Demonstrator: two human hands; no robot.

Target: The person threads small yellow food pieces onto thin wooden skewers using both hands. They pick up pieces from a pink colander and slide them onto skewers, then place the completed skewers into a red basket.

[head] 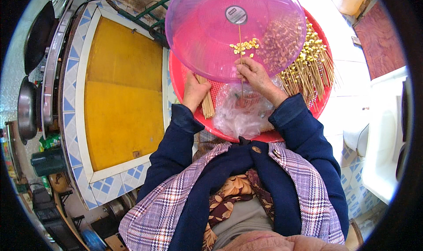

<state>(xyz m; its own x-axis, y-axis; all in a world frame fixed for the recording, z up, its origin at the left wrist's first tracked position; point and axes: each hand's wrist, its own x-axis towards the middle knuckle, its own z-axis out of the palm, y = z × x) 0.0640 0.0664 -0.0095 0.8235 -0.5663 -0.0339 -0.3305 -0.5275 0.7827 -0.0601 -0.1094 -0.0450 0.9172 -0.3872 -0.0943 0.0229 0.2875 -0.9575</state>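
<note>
My left hand (195, 89) grips a bundle of thin wooden skewers (207, 106) at the left of a red perforated plastic basket (178, 81). Between the fingertips of my right hand (251, 73) is a single wooden skewer (241, 43), pointing away from me. It reaches across a see-through purple plastic basin (198, 36) that sits over the basket. Beside the skewer, a small cluster of yellow kernels, apparently corn (246, 45), lies in the basin. A crumpled clear plastic bag (239, 112) is just below my right hand.
Many skewers with yellow kernels on their far ends (309, 64) fill the basket's right side. A yellow panel in a white frame (124, 95) is set in the tiled counter at left, past which hang dark pans (28, 109). A white sink (380, 145) stands at right.
</note>
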